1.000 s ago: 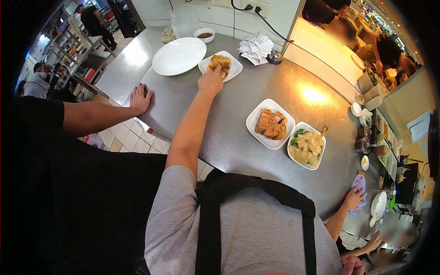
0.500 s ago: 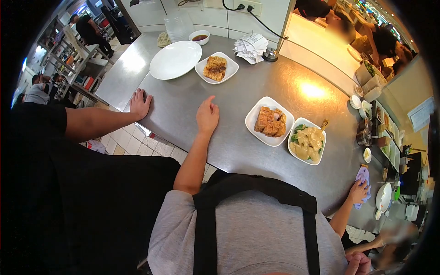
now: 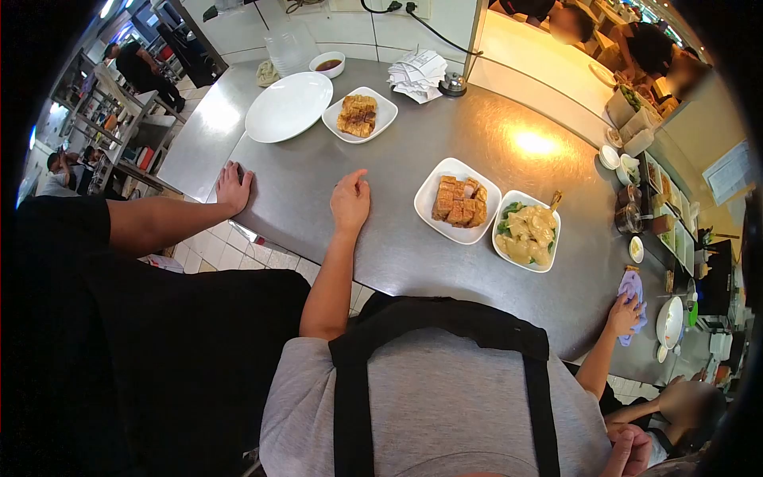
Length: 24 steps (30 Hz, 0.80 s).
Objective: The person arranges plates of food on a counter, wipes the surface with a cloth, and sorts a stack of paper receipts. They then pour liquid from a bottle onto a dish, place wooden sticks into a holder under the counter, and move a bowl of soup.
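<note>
My left hand (image 3: 350, 200) rests on the steel counter (image 3: 381, 254), index finger and thumb out, the others loosely bent, holding nothing. To its right is a square white dish of sliced crispy meat (image 3: 458, 201). Touching or nearly touching that dish is a bowl of greens and pieces under pale brown sauce (image 3: 527, 234). Over at the counter's right side, my right hand (image 3: 625, 315) lies on a purple cloth (image 3: 633, 288), fingers bent over it. Beyond my left hand are a white dish with a browned, sauced block of food (image 3: 357, 117) and a bare oval plate (image 3: 289, 107).
A co-worker's hand (image 3: 233, 188) leans on the counter's left edge. A sauce bowl (image 3: 327, 64), paper slips (image 3: 417, 75) and a call bell (image 3: 453, 84) stand along the wall. Ingredient trays (image 3: 675, 211) and a white bowl (image 3: 669, 322) are at the right, near another person.
The view has shifted slightly, so the dishes appear a little further left. Both my hands stay about where they were; the dishes have not visibly moved on the counter.
</note>
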{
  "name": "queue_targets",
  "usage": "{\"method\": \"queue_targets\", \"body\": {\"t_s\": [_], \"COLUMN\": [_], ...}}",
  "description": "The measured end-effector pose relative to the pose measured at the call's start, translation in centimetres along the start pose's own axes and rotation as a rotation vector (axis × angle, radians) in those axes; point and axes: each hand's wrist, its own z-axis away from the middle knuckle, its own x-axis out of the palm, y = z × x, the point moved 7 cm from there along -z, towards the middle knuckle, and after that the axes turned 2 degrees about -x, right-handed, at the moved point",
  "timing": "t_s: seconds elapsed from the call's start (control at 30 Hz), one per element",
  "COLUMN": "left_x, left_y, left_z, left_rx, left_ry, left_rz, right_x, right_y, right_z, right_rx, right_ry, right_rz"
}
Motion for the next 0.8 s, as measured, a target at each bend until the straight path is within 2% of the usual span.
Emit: {"method": "queue_targets", "body": {"t_s": [0.3,0.8], "left_x": [0.0,0.1], "left_y": [0.0,-0.5], "left_z": [0.1,0.1], "left_rx": [-0.018,-0.024], "left_ry": [-0.006,0.011], "left_rz": [-0.005,-0.028], "right_x": [-0.7,-0.6], "right_y": [-0.9,-0.8], "right_z": [0.0,-0.6], "right_rx": [-0.006,-0.02], "right_ry": [-0.101,-0.087], "right_rz": [0.1,0.062]}}
